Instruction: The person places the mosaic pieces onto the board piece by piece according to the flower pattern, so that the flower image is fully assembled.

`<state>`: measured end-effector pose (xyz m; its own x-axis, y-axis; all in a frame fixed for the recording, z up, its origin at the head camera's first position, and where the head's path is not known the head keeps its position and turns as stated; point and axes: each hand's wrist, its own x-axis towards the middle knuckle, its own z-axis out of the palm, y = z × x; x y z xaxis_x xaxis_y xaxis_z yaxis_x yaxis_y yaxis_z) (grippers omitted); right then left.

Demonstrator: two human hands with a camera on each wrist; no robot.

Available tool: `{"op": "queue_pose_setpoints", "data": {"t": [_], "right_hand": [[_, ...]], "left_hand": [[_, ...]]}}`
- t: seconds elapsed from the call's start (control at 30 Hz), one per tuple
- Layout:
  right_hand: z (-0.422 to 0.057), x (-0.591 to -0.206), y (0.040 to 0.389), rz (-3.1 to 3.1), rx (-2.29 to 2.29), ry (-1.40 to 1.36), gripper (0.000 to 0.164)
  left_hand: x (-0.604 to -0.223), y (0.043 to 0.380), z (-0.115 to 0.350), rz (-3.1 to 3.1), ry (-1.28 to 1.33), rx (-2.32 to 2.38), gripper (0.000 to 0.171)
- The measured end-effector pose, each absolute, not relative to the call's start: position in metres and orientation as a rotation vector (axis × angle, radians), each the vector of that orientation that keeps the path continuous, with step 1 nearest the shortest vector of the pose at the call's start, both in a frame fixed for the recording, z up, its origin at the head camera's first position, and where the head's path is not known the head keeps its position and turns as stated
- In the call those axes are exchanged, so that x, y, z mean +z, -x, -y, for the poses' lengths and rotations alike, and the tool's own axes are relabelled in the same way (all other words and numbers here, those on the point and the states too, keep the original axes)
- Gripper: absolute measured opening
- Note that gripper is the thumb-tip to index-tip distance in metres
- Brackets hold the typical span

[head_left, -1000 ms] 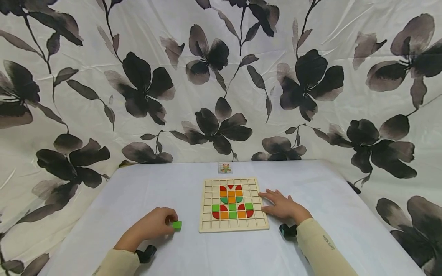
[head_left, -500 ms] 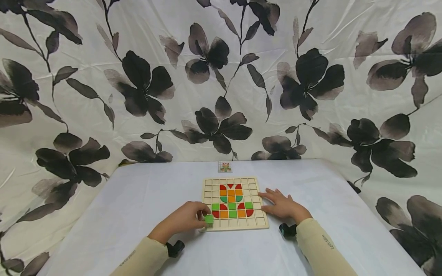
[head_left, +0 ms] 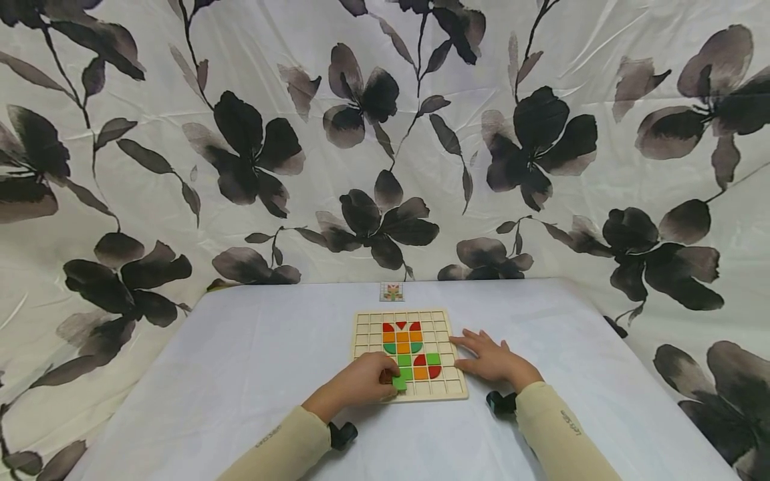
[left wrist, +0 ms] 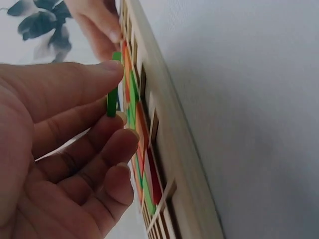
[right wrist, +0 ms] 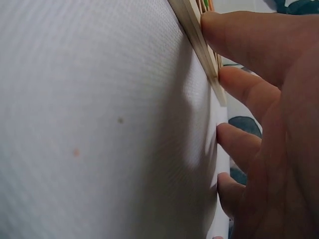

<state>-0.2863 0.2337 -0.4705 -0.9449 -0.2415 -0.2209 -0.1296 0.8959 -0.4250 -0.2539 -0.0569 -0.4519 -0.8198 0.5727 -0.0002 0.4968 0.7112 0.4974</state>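
Observation:
My left hand (head_left: 364, 379) pinches a green square tile (head_left: 400, 383) between thumb and fingers, over the near part of a wooden grid board (head_left: 454, 387). In the left wrist view the green tile (left wrist: 112, 94) stands on edge in the pinch, a little apart from the board (left wrist: 172, 134). Red, orange and green pieces lie in the board's cells, among them an orange tile (head_left: 402, 337); my left hand hides those at the lower left. My right hand (head_left: 496, 357) rests at the board's right edge, fingers extended, with the thumb (right wrist: 234, 25) touching the rim.
A small pattern card (head_left: 392, 292) lies on the white-covered table (head_left: 271, 334) behind the board. A floral cloth (head_left: 379, 133) hangs behind the table. Each wrist wears a small black camera, such as the left one (head_left: 343, 435).
My left hand has carried the green tile rightward from the table left of the board to above the board's lower middle. The right hand has stayed at the board's edge.

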Motion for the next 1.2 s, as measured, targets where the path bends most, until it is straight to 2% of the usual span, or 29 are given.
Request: {"op": "queue_pose_setpoints", "data": {"t": [0.53, 0.93, 1.2], "right_hand": [[-0.233, -0.473, 0.287, -2.805, -0.598, 0.299, 0.061], [-0.231, -0.474, 0.289, -2.811, -0.59, 0.314, 0.061], [-0.233, -0.472, 0.286, -2.814, -0.583, 0.313, 0.06]], "left_hand": [[-0.455, 0.258, 0.041, -2.72, -0.764, 0.704, 0.018], [-0.452, 0.256, 0.046, -2.734, -0.797, 0.662, 0.019], [-0.452, 0.258, 0.059, -2.771, -0.751, 0.728, 0.026]]}}
